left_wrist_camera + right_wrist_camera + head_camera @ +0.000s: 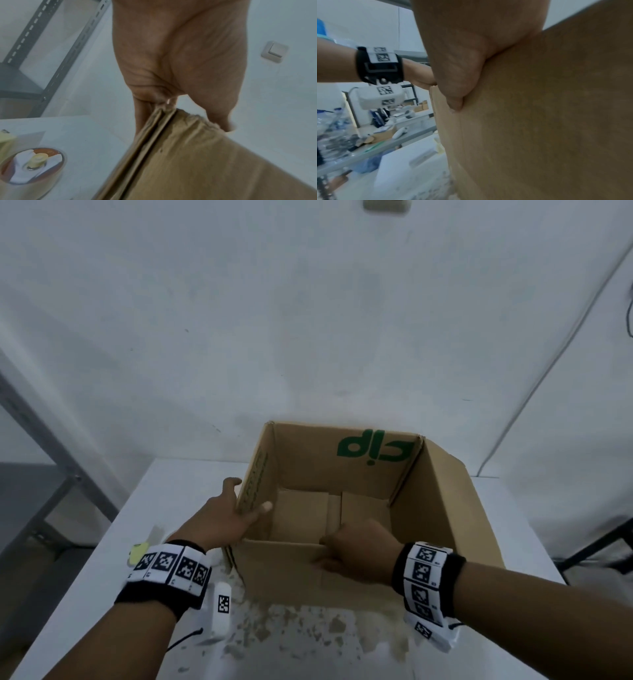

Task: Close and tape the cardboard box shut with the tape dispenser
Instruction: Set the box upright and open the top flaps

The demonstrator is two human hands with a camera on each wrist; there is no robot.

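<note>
The open cardboard box (342, 508) is steadied for closing — its left flap (253, 474) is pinched by the left hand (233, 515), its near flap (274, 570) clamped by the right hand (359, 553) — presumably to fold both inward.

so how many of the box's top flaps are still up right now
4. The far flap with green lettering stands upright, the right flap leans outward, the left hand holds the left flap, and the right hand holds the near flap.

A plain white wall (308, 320) fills the upper frame; a grey slotted-metal shelving rack (44, 440) stands at left, a beige wall switch (274, 52) at right.
</note>
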